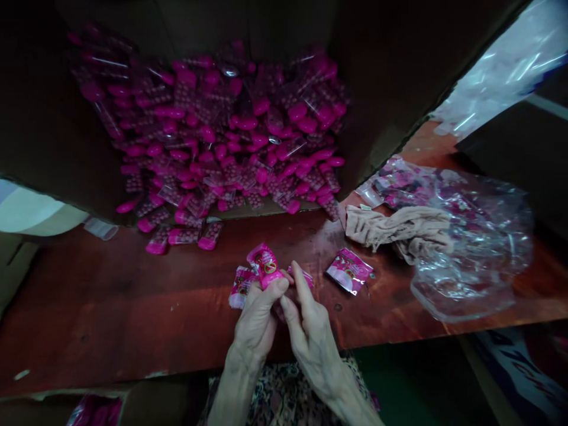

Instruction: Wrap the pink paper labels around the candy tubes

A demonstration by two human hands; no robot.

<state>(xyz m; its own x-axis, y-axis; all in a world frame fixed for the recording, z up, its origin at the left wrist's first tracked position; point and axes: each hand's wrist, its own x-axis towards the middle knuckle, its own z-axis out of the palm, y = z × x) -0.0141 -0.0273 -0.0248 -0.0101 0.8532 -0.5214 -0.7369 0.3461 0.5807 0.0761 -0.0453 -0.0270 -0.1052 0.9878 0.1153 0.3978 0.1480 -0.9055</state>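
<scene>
Left hand [257,322] pinched a pink foil sachet [265,265] above the wooden tabletop [110,296]; right hand [315,337] half open beside it, hold unclear. One loose sachet [349,271] lay apart; big heap of pink blister packs [208,130] left in cardboard carton [44,118].

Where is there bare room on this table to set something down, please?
The widest patch of the reddish wooden table lies left of the left hand, below the pink blister packs. A smaller one lies below the pink foil sachet, beside the clear plastic bag. The right side, with the beige cloth, is crowded.
</scene>
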